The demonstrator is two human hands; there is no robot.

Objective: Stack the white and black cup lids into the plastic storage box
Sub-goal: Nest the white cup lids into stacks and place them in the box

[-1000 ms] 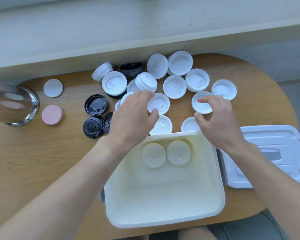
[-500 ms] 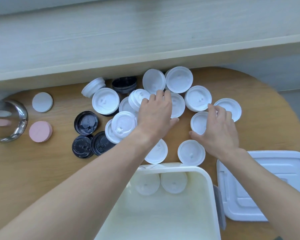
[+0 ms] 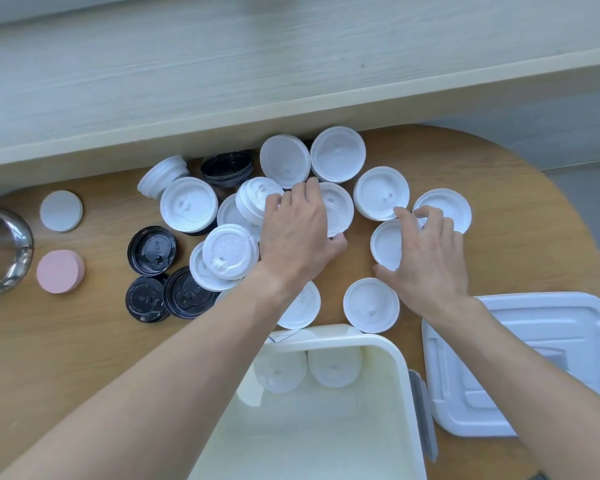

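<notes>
The white lids [image 3: 381,192] lie scattered on the wooden table [image 3: 84,341] just beyond the far rim of the plastic storage box [image 3: 400,368], some flat, some overlapping, a few leaning on one another. Two white lids already sit inside the box against its far wall. The black lids [image 3: 152,250] lie in a cluster further left of the box, with a short black stack behind them near the wall.

These look like thin moulded plastic: very light, a bit springy, smooth on top and likely to slide if pushed flat. The raised rim seems the sensible place to pinch, thumb on one edge and fingers across, and they should nest readily into stacks.

The left hand [image 3: 297,233] lies over a white lid beyond the box, fingers curled over its far edge and thumb at its near edge, apparently grasping it. The right hand [image 3: 426,251] covers another white lid just to the right, thumb at its near side and fingertips bent over the top, closing on it.

The box's own lid [image 3: 541,358] lies flat to the right of the box. Well left of it are a pink disc [image 3: 60,271], a grey disc [image 3: 61,211] and a metal bowl [image 3: 4,251].
</notes>
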